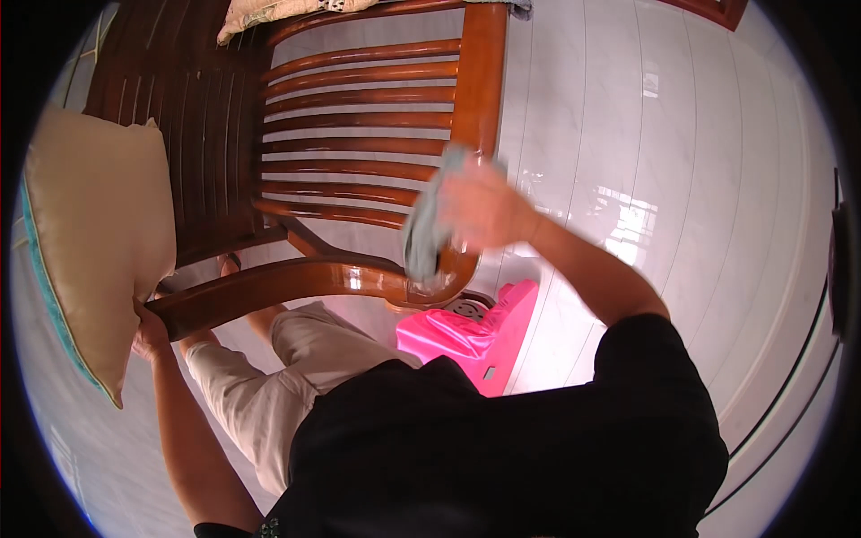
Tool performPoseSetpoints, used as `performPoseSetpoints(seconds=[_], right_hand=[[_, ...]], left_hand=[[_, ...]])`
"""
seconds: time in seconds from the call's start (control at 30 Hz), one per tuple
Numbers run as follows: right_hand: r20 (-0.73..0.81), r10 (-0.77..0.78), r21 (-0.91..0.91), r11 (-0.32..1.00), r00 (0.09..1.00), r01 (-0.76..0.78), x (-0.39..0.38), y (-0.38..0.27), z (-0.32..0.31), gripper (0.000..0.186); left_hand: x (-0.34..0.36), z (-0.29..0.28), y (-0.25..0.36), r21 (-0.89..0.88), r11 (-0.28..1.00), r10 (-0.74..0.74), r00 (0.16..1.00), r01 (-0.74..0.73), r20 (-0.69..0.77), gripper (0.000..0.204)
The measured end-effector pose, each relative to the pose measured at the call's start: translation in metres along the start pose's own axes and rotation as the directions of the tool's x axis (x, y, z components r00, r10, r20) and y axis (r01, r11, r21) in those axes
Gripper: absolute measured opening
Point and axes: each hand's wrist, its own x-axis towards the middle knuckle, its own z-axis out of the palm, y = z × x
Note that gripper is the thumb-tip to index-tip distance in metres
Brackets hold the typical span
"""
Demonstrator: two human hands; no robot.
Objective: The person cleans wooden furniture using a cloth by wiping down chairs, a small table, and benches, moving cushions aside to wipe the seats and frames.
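Note:
A glossy brown wooden bench (480, 85) with a slatted back stands before me. My right hand (489, 204), smeared a little by motion, grips a grey-green cloth (423, 235) over the corner where the bench's top rail meets the curved armrest (260, 285). The cloth seems to touch the wood, though the contact is partly hidden. At the left, my left hand (151, 330) is closed on the edge of a beige cushion (103, 202) with teal along its side. The cushion is tilted, beside the armrest's front end. My left fingers are partly hidden behind it.
Bright pink shiny fabric and a pink item (475, 345) are below the bench's corner, close to my body. Another patterned cushion (269, 16) lies at the bench's far end. Pale tiled floor (619, 134) stretches along the right, with a dark-edged object (841, 269) at the far right.

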Motion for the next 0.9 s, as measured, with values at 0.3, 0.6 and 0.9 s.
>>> performPoseSetpoints(seconds=[0.3, 0.6, 0.9], right_hand=[[-0.168, 0.442, -0.322, 0.820, 0.881, -0.473, 0.056, 0.056, 0.002, 0.035], [-0.023, 0.154, -0.278, 0.948, 0.988, -0.154, 0.008, 0.081, -0.035, 0.042], [0.046, 0.118, -0.788, 0.615, 0.992, -0.036, 0.125, 0.190, -0.074, 0.025]], left_hand=[[0.009, -0.010, 0.031, 0.029, 0.999, 0.024, 0.999, -0.023, -0.022, 0.052], [-0.003, -0.010, 0.021, -0.021, 0.999, -0.047, 0.998, 0.048, 0.042, 0.053], [0.014, -0.003, 0.020, 0.060, 0.997, 0.060, 0.997, -0.057, -0.050, 0.053]])
